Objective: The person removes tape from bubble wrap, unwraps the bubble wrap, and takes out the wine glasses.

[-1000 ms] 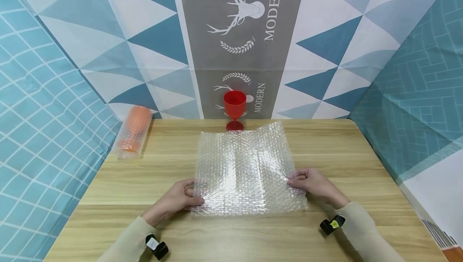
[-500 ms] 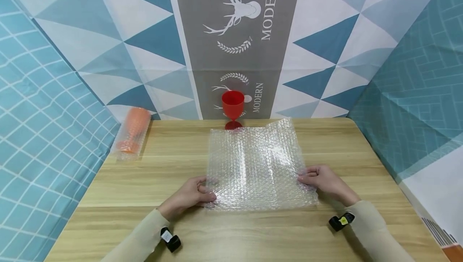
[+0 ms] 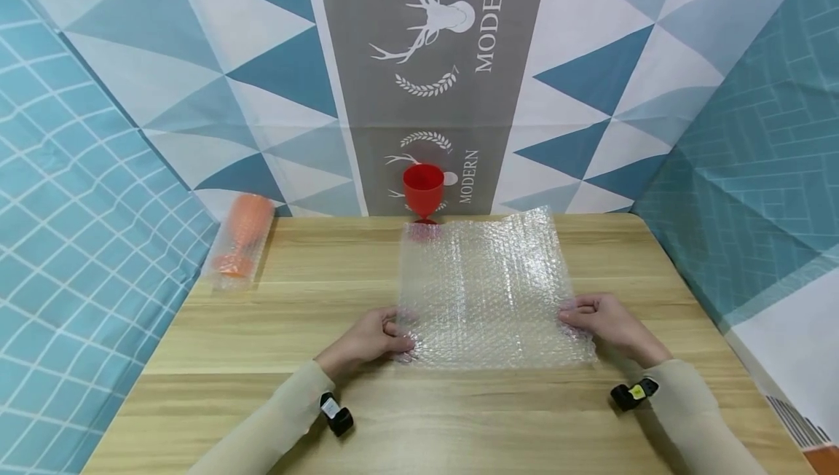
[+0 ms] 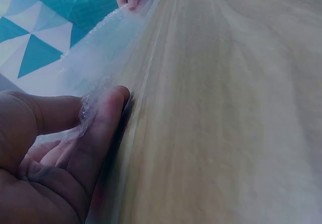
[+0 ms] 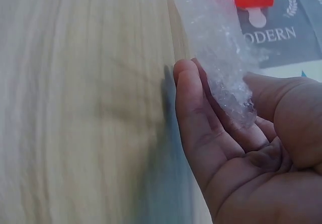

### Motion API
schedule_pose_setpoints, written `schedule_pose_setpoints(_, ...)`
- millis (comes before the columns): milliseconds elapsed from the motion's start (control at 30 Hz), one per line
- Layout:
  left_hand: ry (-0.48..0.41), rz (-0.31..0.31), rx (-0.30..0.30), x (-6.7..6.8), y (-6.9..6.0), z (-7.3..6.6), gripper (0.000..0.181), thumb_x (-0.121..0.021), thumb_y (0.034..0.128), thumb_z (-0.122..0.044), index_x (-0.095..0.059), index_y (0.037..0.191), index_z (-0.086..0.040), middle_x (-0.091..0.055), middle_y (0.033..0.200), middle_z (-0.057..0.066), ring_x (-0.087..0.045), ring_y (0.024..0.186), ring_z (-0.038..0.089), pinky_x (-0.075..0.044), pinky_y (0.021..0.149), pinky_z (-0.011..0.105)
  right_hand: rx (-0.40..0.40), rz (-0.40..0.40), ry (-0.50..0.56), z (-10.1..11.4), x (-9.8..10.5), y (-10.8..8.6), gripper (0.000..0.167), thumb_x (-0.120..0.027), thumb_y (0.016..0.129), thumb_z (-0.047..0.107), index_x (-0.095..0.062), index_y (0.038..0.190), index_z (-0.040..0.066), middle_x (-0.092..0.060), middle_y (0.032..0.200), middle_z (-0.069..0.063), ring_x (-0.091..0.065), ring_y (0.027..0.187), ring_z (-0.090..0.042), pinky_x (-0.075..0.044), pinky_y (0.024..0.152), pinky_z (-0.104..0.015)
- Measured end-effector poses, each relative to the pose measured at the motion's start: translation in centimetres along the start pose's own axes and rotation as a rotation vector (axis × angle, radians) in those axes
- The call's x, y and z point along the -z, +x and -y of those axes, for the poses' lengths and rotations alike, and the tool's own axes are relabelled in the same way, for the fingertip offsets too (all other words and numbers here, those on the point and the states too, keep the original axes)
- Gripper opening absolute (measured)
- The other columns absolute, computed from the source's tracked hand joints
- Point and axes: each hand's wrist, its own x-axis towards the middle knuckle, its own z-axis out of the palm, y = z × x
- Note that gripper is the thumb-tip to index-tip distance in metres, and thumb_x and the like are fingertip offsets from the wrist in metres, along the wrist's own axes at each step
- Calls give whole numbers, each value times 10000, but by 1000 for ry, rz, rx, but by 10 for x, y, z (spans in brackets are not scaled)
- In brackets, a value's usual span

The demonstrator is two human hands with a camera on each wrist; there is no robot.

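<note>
Likely light and limp, the bubble wrap (image 3: 481, 285) handles best by its sides; left hand (image 3: 368, 337) and right hand (image 3: 606, 320) pinch these, between side edges of the table (image 3: 314, 293).

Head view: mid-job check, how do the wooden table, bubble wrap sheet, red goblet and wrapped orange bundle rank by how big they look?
Largest to smallest:
1. Wooden table
2. Bubble wrap sheet
3. Wrapped orange bundle, counting its wrapping
4. Red goblet, its foot partly behind the sheet
</note>
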Motion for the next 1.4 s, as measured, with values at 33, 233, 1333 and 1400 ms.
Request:
schedule_pose_setpoints(33,11,5,-7,-1,3,-1,536,-729,907,26,-514,1398,58,-775,977,189,-753,776,172,-629,734,292,-3,-8,-2,-1,1,-1,425,-740,963,285,-691,1228,-44,-777,1102,-117,-705,888,-51,-586,714,-254)
schedule_pose_setpoints(233,24,23,-9,-9,18,-8,499,-714,920,29,-523,1382,45,-776,996,189,-744,775,147,-622,722,272,-29,-46,-40,-3,12,-7,437,-735,965,319,-694,1213,-39,-775,1097,-107,-682,887,-39,-574,717,-249)
schedule_pose_setpoints(1333,-102,-17,-19,-63,96,-50,447,-694,905,116,-584,1325,11,-756,908,211,-741,718,184,-641,697,309,-78,-129,-103,-30,67,-25,637,-645,1019,388,-500,1414,-91,-692,1040,97,-585,819,8,-538,655,-270)
schedule_pose_setpoints(1400,-108,-11,-17,-67,100,-51,448,-696,906,110,-582,1326,4,-756,906,205,-741,709,185,-642,698,314,-75,-152,-143,-32,70,-28,648,-643,1019,399,-506,1415,-95,-697,1052,97,-589,827,23,-542,661,-261)
